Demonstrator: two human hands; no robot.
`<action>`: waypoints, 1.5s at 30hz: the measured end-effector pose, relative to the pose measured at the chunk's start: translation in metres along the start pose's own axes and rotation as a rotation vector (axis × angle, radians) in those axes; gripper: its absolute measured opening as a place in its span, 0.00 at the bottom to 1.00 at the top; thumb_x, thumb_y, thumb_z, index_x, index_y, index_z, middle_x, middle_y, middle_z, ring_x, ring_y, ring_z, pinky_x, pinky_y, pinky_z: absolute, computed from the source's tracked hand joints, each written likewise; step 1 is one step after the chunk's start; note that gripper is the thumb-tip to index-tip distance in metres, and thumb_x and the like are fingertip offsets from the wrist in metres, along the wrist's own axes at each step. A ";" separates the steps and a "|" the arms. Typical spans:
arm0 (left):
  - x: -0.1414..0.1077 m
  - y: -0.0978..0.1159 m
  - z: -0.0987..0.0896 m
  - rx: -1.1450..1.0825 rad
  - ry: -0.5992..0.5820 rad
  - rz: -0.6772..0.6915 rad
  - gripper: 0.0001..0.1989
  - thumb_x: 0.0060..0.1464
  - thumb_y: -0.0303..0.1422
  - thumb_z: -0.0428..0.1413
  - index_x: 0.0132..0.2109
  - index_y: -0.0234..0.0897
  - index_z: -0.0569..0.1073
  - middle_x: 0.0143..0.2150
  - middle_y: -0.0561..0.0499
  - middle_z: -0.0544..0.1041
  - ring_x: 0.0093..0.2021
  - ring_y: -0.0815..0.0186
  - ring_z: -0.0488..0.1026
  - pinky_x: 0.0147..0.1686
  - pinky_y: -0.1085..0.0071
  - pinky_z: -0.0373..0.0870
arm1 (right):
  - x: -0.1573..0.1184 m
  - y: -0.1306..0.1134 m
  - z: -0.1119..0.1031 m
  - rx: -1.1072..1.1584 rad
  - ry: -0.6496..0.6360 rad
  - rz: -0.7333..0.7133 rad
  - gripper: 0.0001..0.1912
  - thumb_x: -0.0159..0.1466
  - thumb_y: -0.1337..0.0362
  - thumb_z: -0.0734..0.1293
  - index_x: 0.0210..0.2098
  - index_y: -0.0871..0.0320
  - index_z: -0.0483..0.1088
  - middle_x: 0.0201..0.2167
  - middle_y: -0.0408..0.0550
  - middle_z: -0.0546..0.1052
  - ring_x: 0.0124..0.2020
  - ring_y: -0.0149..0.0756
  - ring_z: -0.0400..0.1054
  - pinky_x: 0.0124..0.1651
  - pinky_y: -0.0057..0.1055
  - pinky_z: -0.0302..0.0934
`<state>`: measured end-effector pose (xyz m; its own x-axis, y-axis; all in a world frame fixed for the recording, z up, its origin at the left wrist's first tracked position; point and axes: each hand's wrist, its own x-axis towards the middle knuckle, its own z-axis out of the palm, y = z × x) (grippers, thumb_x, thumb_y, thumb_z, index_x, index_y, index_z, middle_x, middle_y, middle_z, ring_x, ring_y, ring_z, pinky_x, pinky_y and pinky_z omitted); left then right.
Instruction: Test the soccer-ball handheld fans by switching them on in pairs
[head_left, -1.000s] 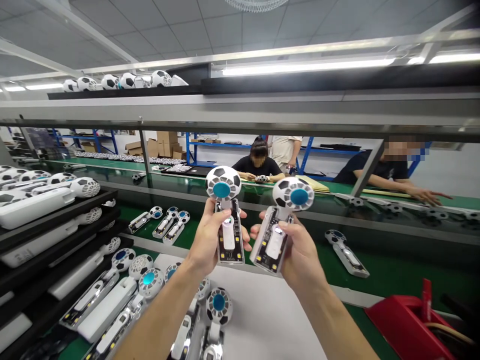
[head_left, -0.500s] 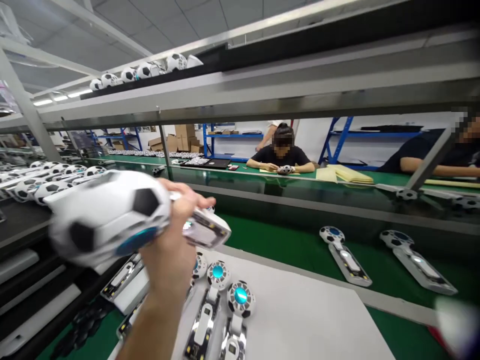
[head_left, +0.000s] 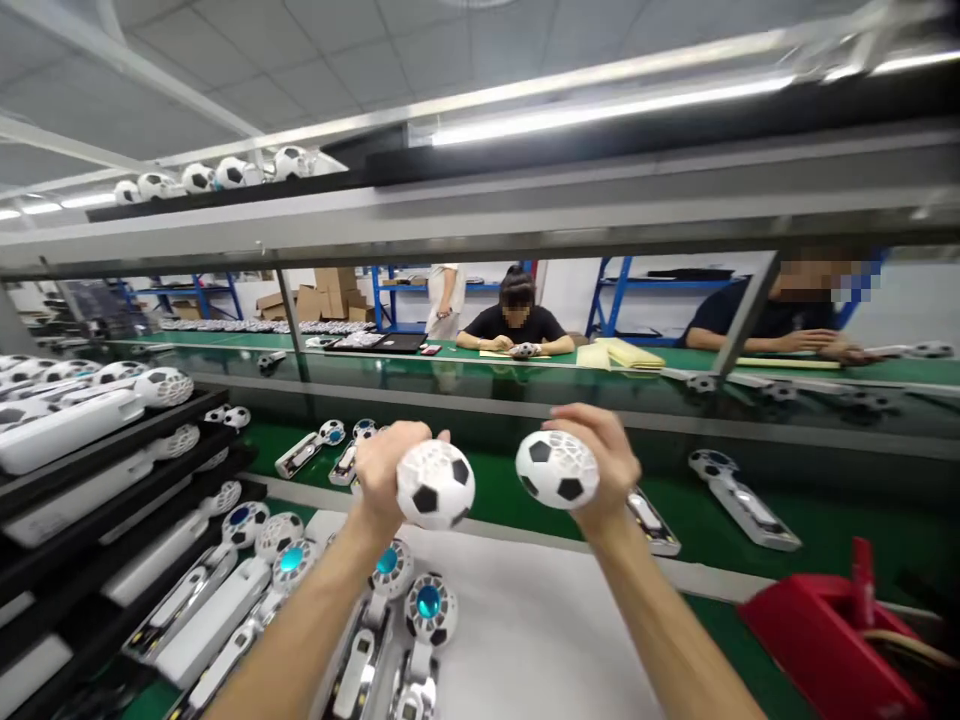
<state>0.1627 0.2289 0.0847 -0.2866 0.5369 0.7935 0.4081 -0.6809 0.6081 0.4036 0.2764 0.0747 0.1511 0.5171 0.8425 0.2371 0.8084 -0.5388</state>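
Observation:
My left hand (head_left: 382,470) is closed around a handheld fan with a soccer-ball-patterned head (head_left: 435,485); its ball end faces me. My right hand (head_left: 607,460) grips a second such fan, whose white and black ball head (head_left: 556,470) points toward the first one. A gap separates the two balls, and both handles are hidden behind them and the hands. Below, on the white sheet (head_left: 540,620), lie fans with open handles, among them one with a blue-centred head (head_left: 430,603).
Stacked black trays (head_left: 187,410) of white fans stand at left. A red tool (head_left: 832,640) sits at lower right. Several fans, including an open one (head_left: 750,510), lie on the green belt. A shelf (head_left: 525,190) crosses overhead. Co-workers (head_left: 517,325) sit opposite.
My left hand has moved the fan from close at the left out toward the centre and turned it. My right hand has come into view with another fan. The camera has swung right.

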 end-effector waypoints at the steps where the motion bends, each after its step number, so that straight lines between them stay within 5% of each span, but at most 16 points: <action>1: 0.002 -0.009 0.006 0.047 -0.073 0.045 0.08 0.42 0.31 0.69 0.26 0.41 0.75 0.27 0.50 0.72 0.32 0.63 0.67 0.42 0.65 0.66 | 0.001 0.004 0.005 -0.053 0.017 -0.023 0.07 0.62 0.58 0.68 0.32 0.54 0.76 0.41 0.51 0.74 0.41 0.44 0.71 0.43 0.41 0.68; 6: 0.013 -0.044 0.038 0.114 -0.358 0.047 0.06 0.44 0.32 0.66 0.33 0.41 0.79 0.40 0.44 0.76 0.45 0.56 0.70 0.53 0.61 0.64 | -0.001 0.033 0.020 -0.177 -0.015 0.055 0.09 0.49 0.57 0.71 0.24 0.55 0.70 0.31 0.49 0.73 0.33 0.42 0.68 0.36 0.37 0.65; 14: 0.006 -0.118 0.114 0.280 -0.669 -0.334 0.18 0.53 0.40 0.63 0.45 0.31 0.75 0.42 0.45 0.78 0.43 0.60 0.75 0.44 0.63 0.72 | -0.026 0.103 0.010 -0.527 -0.025 0.589 0.27 0.55 0.56 0.66 0.52 0.62 0.67 0.38 0.55 0.79 0.39 0.49 0.74 0.41 0.37 0.65; 17: -0.011 -0.133 0.127 0.460 -0.702 -0.453 0.22 0.58 0.43 0.60 0.53 0.32 0.71 0.50 0.43 0.75 0.49 0.58 0.73 0.50 0.56 0.70 | -0.040 0.121 0.004 -0.674 -0.135 0.708 0.38 0.58 0.56 0.66 0.64 0.66 0.56 0.46 0.63 0.77 0.45 0.55 0.73 0.43 0.40 0.65; 20: -0.024 -0.137 0.130 0.655 -0.716 -0.504 0.22 0.62 0.46 0.55 0.53 0.33 0.71 0.55 0.40 0.71 0.57 0.53 0.68 0.58 0.48 0.63 | -0.049 0.127 0.003 -0.786 -0.261 0.742 0.34 0.62 0.59 0.63 0.63 0.70 0.58 0.52 0.70 0.72 0.53 0.58 0.68 0.51 0.45 0.62; 23: -0.020 -0.135 0.117 0.768 -0.736 -0.471 0.22 0.63 0.46 0.53 0.53 0.34 0.72 0.60 0.41 0.69 0.62 0.52 0.62 0.61 0.47 0.57 | -0.048 0.120 0.005 -0.855 -0.322 0.711 0.25 0.64 0.62 0.61 0.57 0.71 0.65 0.54 0.73 0.69 0.60 0.62 0.60 0.60 0.51 0.53; 26: -0.001 -0.134 0.079 0.861 -0.699 -0.449 0.22 0.63 0.44 0.54 0.57 0.36 0.70 0.65 0.42 0.63 0.66 0.50 0.57 0.64 0.45 0.53 | -0.036 0.104 0.005 -0.864 -0.314 0.651 0.26 0.66 0.64 0.59 0.60 0.72 0.63 0.61 0.73 0.61 0.66 0.63 0.49 0.65 0.52 0.45; 30: 0.025 -0.142 0.012 0.990 -0.626 -0.628 0.24 0.61 0.40 0.56 0.61 0.35 0.67 0.65 0.40 0.63 0.65 0.49 0.60 0.62 0.43 0.57 | -0.024 0.078 0.024 -0.708 -0.442 0.642 0.19 0.69 0.65 0.56 0.56 0.61 0.68 0.53 0.60 0.72 0.56 0.49 0.66 0.57 0.40 0.58; 33: 0.033 -0.153 -0.017 0.977 -0.639 -0.810 0.21 0.60 0.39 0.58 0.56 0.34 0.70 0.61 0.41 0.68 0.59 0.52 0.67 0.58 0.47 0.65 | -0.033 0.059 0.078 -0.541 -0.665 0.670 0.12 0.70 0.62 0.61 0.46 0.57 0.73 0.42 0.49 0.78 0.44 0.38 0.72 0.50 0.34 0.64; 36: 0.033 -0.161 -0.022 0.879 -0.627 -0.927 0.18 0.61 0.38 0.58 0.54 0.34 0.71 0.57 0.42 0.71 0.56 0.55 0.70 0.54 0.52 0.70 | -0.051 0.045 0.153 -0.512 -0.823 0.768 0.14 0.68 0.57 0.68 0.45 0.62 0.72 0.45 0.51 0.76 0.45 0.40 0.72 0.51 0.42 0.67; 39: 0.029 -0.164 -0.019 0.728 -0.593 -1.034 0.16 0.62 0.37 0.57 0.53 0.33 0.72 0.52 0.44 0.73 0.50 0.59 0.73 0.48 0.57 0.74 | -0.065 0.035 0.214 -0.532 -0.843 0.866 0.18 0.68 0.56 0.68 0.52 0.61 0.70 0.53 0.54 0.72 0.51 0.43 0.70 0.53 0.46 0.67; 42: 0.028 -0.163 -0.019 0.547 -0.538 -1.127 0.15 0.62 0.37 0.57 0.52 0.32 0.72 0.50 0.45 0.74 0.47 0.61 0.74 0.45 0.60 0.75 | -0.069 0.029 0.241 -0.559 -0.786 0.923 0.22 0.68 0.59 0.68 0.58 0.60 0.66 0.60 0.56 0.67 0.58 0.48 0.65 0.57 0.51 0.63; 45: 0.032 -0.157 -0.025 0.304 -0.463 -1.208 0.15 0.63 0.38 0.56 0.52 0.32 0.71 0.47 0.45 0.74 0.42 0.64 0.74 0.40 0.64 0.75 | -0.061 0.031 0.236 -0.495 -0.753 0.956 0.20 0.68 0.60 0.68 0.57 0.61 0.67 0.58 0.56 0.68 0.56 0.48 0.66 0.57 0.51 0.64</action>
<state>0.0678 0.3410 0.0154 -0.3090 0.8817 -0.3566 0.3007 0.4463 0.8429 0.1754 0.3363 0.0059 -0.0764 0.9836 -0.1631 0.6843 -0.0672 -0.7261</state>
